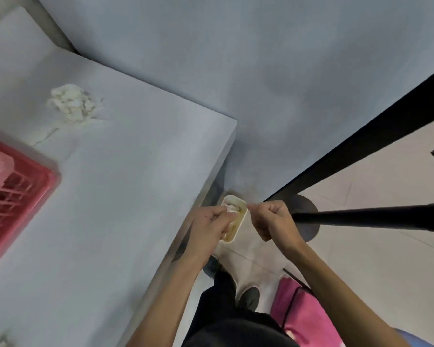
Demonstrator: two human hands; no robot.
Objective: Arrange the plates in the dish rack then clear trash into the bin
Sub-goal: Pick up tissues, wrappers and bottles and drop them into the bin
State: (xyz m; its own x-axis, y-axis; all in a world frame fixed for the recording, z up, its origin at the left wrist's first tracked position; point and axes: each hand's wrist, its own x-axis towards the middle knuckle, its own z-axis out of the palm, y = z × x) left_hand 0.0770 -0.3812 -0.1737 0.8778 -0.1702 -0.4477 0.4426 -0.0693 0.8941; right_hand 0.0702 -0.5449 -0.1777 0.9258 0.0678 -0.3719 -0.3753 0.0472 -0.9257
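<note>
A small cream bin stands on the floor by the table's right corner. My left hand hovers over its rim and pinches a bit of white crumpled trash above the opening. My right hand is beside it on the right, fingers curled in a fist; whether it holds anything I cannot tell. A pile of white crumpled trash lies on the grey table. The red dish rack sits at the table's left edge; plates in it are hidden.
More white scraps lie at the table's bottom left corner. A black pole on a round base crosses the floor at right. A pink bag sits by my feet. A dark strip runs along the wall.
</note>
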